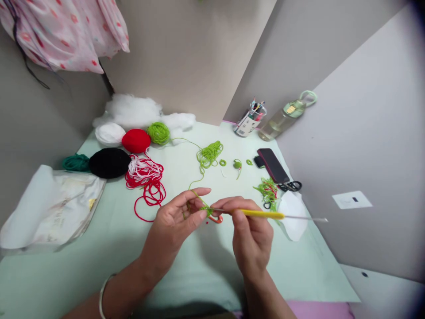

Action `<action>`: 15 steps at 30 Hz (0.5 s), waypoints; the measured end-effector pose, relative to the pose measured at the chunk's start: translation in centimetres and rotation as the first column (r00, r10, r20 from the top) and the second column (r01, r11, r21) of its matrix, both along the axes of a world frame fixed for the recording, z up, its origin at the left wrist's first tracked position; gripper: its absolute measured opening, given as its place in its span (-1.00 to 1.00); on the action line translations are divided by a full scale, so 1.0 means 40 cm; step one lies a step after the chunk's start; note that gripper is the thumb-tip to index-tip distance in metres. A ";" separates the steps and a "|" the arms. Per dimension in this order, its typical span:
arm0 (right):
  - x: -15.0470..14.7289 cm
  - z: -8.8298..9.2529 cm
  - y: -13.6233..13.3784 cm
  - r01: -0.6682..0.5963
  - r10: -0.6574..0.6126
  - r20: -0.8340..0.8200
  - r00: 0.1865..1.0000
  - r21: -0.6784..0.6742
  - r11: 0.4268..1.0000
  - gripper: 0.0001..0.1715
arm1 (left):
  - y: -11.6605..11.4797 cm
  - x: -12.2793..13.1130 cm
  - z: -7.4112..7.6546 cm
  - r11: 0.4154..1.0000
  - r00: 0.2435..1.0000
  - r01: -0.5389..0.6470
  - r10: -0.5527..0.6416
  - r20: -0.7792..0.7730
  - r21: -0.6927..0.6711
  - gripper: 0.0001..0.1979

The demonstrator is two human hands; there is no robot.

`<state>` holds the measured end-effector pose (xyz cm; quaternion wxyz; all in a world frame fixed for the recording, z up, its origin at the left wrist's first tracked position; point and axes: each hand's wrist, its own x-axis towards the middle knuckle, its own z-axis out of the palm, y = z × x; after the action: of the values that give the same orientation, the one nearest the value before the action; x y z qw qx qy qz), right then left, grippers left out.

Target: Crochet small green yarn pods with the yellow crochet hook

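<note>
With our left hand (174,217) we are pinching the small, knobbly, lime-green crocheted piece (209,212) between thumb and fingers, above the smooth pale-green table covering (189,277). In our right hand (251,239) we are gripping the slim metal crochet hook with the yellow handle (264,214), its tip meeting the piece. A thin lime-green yarn strand (202,172) is running from our left fingers towards a loosely looped lime-green yarn heap (210,154).

Pale green tabletop (109,239) with yarn balls (136,141), loose green yarn (210,154), phone (274,165), bottle (278,124), pen cup (248,123)
</note>
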<state>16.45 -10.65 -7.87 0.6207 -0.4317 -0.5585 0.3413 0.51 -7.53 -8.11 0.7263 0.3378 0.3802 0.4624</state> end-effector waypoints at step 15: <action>-0.007 -0.002 -0.004 0.071 -0.089 0.148 0.985 0.126 0.990 -0.68 | 0.000 0.003 -0.002 0.997 0.993 -0.057 0.063 -0.104 0.058 -0.69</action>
<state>16.15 -10.83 -7.96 0.6140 -0.4406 -0.6063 0.2476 0.63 -7.55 -8.19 0.6813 0.3701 0.4152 0.4759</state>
